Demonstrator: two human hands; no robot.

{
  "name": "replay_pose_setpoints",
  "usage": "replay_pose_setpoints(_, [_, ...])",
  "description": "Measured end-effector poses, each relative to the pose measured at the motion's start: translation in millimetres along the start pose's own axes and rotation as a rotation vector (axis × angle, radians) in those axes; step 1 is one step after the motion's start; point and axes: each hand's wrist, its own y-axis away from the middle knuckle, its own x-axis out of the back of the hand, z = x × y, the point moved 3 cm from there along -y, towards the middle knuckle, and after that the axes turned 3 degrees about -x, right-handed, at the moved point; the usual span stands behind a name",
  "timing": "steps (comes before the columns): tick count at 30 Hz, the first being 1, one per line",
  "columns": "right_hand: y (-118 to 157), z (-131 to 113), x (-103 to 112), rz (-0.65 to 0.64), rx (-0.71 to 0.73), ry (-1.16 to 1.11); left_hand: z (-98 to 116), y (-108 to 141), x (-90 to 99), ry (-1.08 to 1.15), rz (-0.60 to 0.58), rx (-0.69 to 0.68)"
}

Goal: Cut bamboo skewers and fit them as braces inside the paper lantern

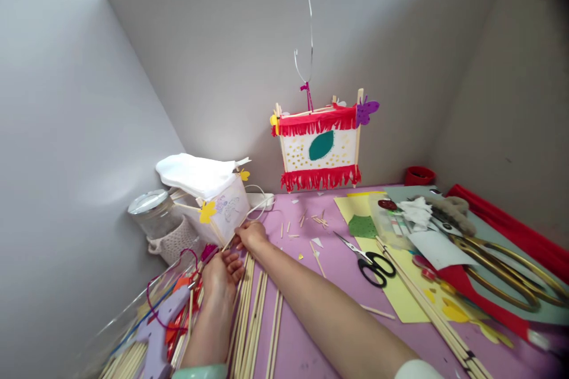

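Note:
A white paper lantern (231, 204) on a wooden stick frame sits tilted at the left, with yellow butterfly cutouts on its corners and white sheets on top. At its lower front corner, my left hand (219, 275) is closed with curled fingers around the frame's end; its grip is partly hidden. My right hand (251, 237) pinches the lower edge of the same lantern, a little farther back. Beneath both hands lie several long thin wooden sticks (249, 320). A lilac glue gun (166, 314) and magenta yarn (153, 302) are beside my left forearm.
A red-fringed lantern (302, 154) hangs from a wire hook (311, 18). Black-handled scissors (373, 266) lie on the purple table among stick offcuts. Yellow paper (400, 296), large gold-handled shears (502, 275) and a red cup (419, 176) are at right. A glass jar (151, 213) stands left.

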Motion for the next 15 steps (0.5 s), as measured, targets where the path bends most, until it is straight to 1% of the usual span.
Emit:
replay_pose_setpoints(6, [-3,1,-1,-0.008,-0.009,0.015,-2,-1,-1.3,-0.036,0.014,-0.011])
replay_pose_setpoints(15, [-11,4,0,-0.019,-0.033,0.045,-8,-9,-1.8,-0.083,0.007,-0.076])
